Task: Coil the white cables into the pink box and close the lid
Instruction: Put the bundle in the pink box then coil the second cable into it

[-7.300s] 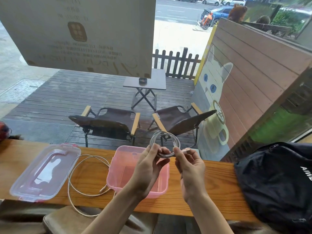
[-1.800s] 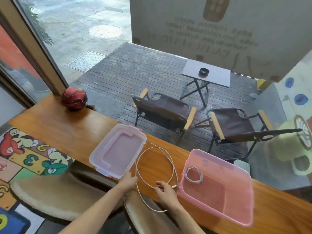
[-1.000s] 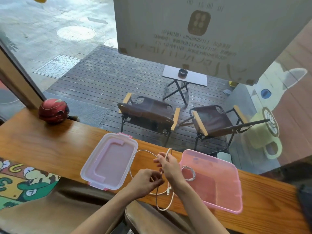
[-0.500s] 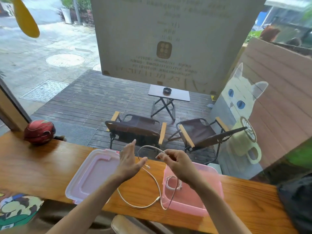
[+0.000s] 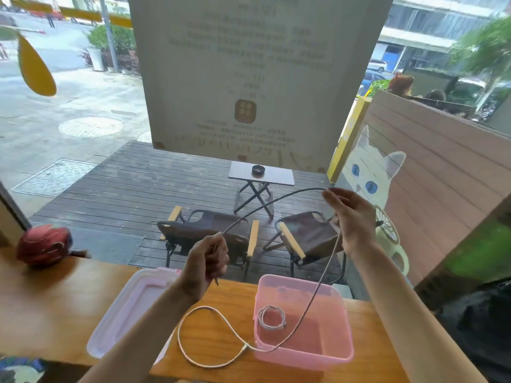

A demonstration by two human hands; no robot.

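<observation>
Head view | both hands (image 5: 206, 261) (image 5: 351, 217) pinch loose cable (image 5: 276, 204) (light, limp) | grip near plug, wind small loops | coiled cable (image 5: 272, 316) in pink box (image 5: 331, 357) at bench (image 5: 55, 299) front edge

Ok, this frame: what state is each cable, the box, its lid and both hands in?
Coiled white cable: wound up, lying inside the box.
Long white cable: uncoiled, held up between both hands, its loose end trailing on the wooden counter.
Pink plastic box: open.
Translucent pink lid: off, lying beside the box.
Left hand: gripping the cable.
Right hand: pinching the cable.
</observation>
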